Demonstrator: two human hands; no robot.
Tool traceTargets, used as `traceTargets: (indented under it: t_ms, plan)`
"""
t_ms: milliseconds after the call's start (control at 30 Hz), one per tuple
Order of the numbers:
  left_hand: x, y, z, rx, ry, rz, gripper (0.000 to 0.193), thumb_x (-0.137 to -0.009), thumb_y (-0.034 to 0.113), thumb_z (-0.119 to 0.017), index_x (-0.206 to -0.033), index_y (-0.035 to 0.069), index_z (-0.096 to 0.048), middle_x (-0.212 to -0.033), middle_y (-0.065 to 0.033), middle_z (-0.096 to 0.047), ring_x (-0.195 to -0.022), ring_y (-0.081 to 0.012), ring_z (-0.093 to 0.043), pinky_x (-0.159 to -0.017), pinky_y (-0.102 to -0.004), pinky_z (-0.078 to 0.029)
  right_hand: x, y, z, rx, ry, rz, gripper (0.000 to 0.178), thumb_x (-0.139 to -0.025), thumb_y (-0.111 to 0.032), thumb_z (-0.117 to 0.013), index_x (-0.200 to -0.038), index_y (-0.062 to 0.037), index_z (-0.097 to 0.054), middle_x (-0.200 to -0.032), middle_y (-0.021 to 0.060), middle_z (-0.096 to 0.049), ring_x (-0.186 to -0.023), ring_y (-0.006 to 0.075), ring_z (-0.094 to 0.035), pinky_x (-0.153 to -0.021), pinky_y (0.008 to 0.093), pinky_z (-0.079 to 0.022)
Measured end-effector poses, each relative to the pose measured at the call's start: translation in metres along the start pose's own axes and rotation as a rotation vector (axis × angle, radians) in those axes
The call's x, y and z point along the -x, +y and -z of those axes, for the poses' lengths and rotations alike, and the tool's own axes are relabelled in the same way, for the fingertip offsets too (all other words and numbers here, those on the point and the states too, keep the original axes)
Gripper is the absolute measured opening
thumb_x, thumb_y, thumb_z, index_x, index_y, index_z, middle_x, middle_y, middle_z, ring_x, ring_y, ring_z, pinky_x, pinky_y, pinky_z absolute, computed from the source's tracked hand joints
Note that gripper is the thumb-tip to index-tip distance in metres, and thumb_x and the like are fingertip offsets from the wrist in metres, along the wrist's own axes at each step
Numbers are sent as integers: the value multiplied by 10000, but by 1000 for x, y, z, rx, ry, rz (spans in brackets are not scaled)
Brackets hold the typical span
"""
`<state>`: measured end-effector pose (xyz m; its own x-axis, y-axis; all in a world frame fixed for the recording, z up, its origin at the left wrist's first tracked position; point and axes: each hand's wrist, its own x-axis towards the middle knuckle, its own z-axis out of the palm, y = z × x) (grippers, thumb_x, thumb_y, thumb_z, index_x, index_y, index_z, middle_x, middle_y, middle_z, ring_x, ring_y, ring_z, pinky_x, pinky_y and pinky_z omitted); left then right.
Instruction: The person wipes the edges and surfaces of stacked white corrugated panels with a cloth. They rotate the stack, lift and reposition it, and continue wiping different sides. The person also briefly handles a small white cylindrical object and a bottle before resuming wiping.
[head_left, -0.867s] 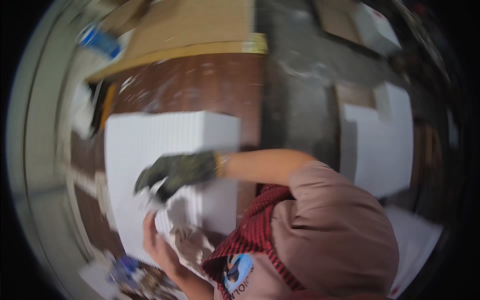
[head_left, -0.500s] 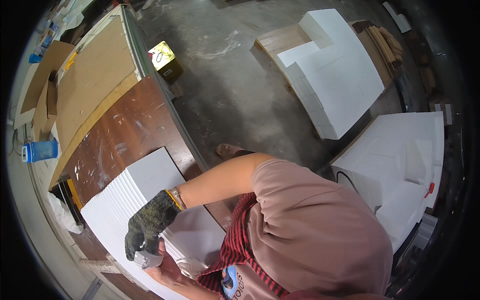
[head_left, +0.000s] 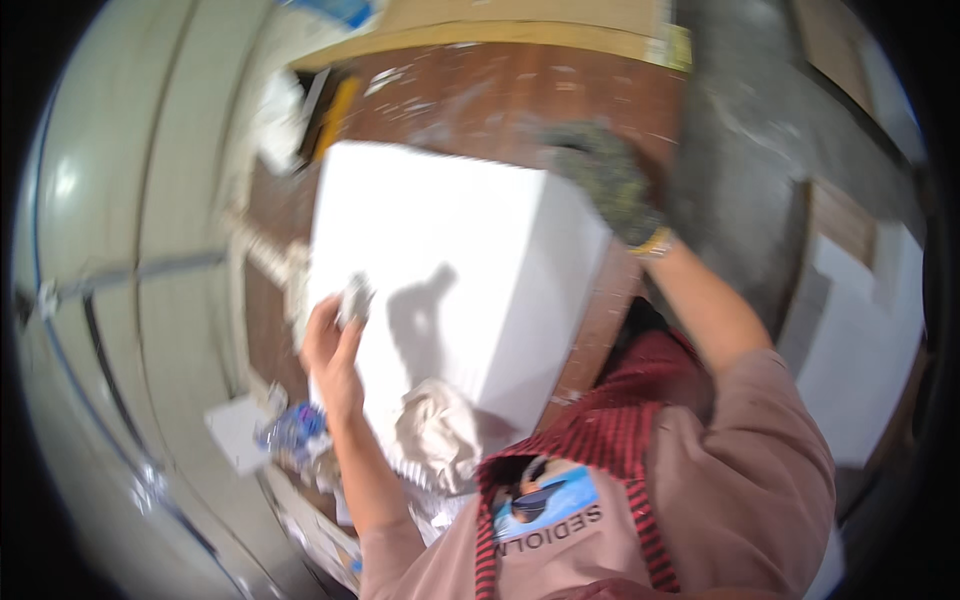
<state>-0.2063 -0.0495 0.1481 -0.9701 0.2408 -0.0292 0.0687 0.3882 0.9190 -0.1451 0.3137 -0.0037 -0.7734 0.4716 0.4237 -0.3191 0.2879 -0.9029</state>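
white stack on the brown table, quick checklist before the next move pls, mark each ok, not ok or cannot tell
1. White stack resting on the brown table: ok
2. Nothing lying on the stack: not ok, a crumpled cloth is at its near end
3. Left hand holding the small pale piece: ok
4. Both hands gloved: not ok, the left is bare
5. Right hand touching the stack's far right corner: cannot tell, blurred

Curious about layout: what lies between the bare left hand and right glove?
The head view shows a white stack between left hand and right hand, bare there except shadow.
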Motion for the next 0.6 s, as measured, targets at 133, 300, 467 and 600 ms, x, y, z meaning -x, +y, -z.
traceTargets:
  t_ms: [133,300,467,600]
  plan:
    - [-64,-21,20,-569,40,-250,339,-841,-34,-687,-1177,-4,-652,-1107,-85,-651,-1017,-201,-608,-914,-335,-468,9,28,-3,9,-171,-266,188,-924,-130,-687,-1074,-18,-683,-1048,97,-695,-973,218,-652,-865,345,-514]
    - [-107,-33,11,-660,99,-374,335,-802,-54,-720,-1124,27,-682,-1046,-104,-662,-982,-259,-618,-894,-366,-476,20,42,3,210,-141,-65,215,-998,-167,-566,-1065,5,-676,-1039,187,-678,-989,353,-631,-929,448,-483]
    - [-148,-48,-2,-774,37,-448,330,-796,-28,-738,-1119,24,-693,-1014,-98,-671,-956,-259,-632,-858,-358,-485,34,59,3,396,-130,39,225,-998,-138,-505,-1028,8,-673,-1019,216,-666,-982,406,-611,-915,494,-471]
    - [-192,-53,-25,-811,26,-475,300,-802,36,-763,-1096,54,-707,-999,-115,-665,-963,-318,-614,-850,-410,-484,38,62,1,480,-87,147,244,-995,-160,-498,-1026,10,-671,-1010,221,-662,-966,419,-604,-925,497,-463]
